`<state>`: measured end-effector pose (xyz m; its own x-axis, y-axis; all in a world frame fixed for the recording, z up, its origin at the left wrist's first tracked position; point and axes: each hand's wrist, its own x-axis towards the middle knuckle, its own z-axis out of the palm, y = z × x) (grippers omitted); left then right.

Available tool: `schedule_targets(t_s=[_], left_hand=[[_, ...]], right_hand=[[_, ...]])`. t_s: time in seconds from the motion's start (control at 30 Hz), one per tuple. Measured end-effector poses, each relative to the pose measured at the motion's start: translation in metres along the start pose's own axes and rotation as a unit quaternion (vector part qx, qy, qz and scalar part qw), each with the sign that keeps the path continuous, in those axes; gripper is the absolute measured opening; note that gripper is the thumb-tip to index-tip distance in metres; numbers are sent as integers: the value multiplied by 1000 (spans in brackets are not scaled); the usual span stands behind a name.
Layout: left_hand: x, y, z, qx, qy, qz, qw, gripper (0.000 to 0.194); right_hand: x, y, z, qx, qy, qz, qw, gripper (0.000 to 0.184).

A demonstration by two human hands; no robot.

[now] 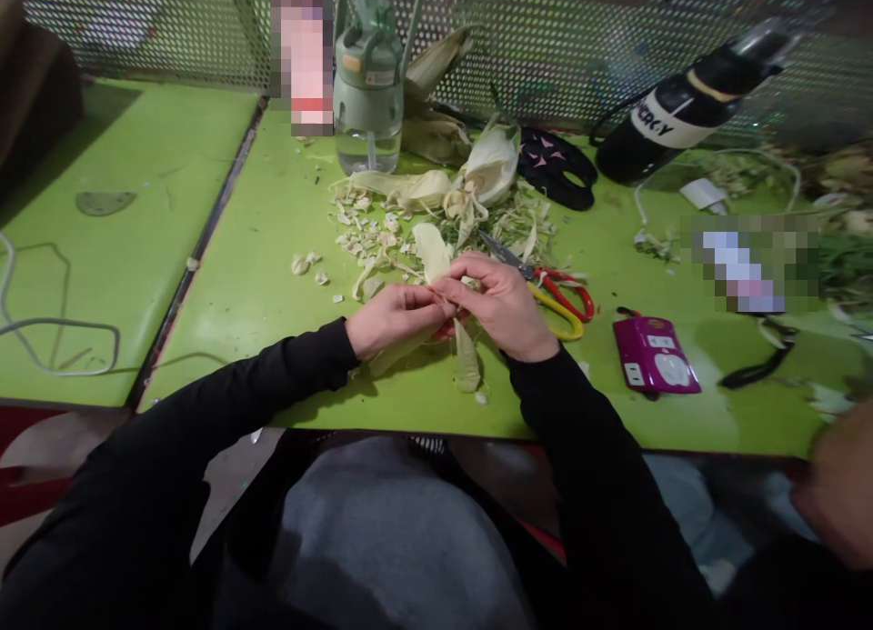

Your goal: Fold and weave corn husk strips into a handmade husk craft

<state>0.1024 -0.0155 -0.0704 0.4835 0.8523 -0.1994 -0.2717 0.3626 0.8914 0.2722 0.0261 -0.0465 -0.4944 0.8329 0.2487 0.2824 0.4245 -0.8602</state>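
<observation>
My left hand [392, 316] and my right hand [501, 303] meet over the green table [259, 275], both closed on pale corn husk strips [436, 253]. One husk strip [467, 362] hangs down below my right hand toward the table's front edge. Another strip pokes up between my fingertips. Black sleeves cover both my arms. A pile of husks [477, 180] and small cut husk bits [365, 235] lies just beyond my hands.
Red and yellow scissors [556, 294] lie right of my right hand. A magenta device [655, 353], a black bottle [682, 112], a green water jug [368, 94], a black glove [556, 166] and cables are on the table. Another person's hand [838, 494] shows at the right edge.
</observation>
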Motion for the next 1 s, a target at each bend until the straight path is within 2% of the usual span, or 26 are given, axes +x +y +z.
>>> schedule_targets(t_s=[0.07,0.13,0.2,0.23,0.27,0.3,0.37,0.43,0.57,0.73,0.83,1.0], left_hand=[[2,-2,0,-12,10,-7,1000,23],[5,-1,-1,-38,35,12,999,21],[9,4,-3,-78,77,50,993,17],[11,7,-4,-100,104,71,987,14],[11,11,-4,-119,130,88,980,13],[12,16,-5,-132,154,101,974,14],[11,23,-4,-143,184,120,965,18],[8,27,-3,-135,187,122,965,24],[6,24,-3,-131,181,108,969,24],[10,16,-5,-148,179,122,965,18],[10,15,-3,-158,176,125,964,14],[6,14,3,-174,174,120,962,12]], right_hand=[[1,1,2,-41,7,-27,999,31],[0,-1,5,-114,68,-67,989,29],[-3,-5,9,-206,169,-121,956,29],[-6,-8,12,-242,205,-144,937,31],[-9,-10,15,-260,213,-160,928,33],[-11,-11,18,-265,181,-161,933,35],[-15,-12,25,-283,110,-119,945,40],[-15,-10,29,-298,75,-79,948,45],[-11,-6,29,-299,92,-32,949,43],[-9,-11,25,-158,48,6,986,28],[-10,-14,25,-124,28,0,992,26],[-11,-16,28,-135,-5,-67,989,31]])
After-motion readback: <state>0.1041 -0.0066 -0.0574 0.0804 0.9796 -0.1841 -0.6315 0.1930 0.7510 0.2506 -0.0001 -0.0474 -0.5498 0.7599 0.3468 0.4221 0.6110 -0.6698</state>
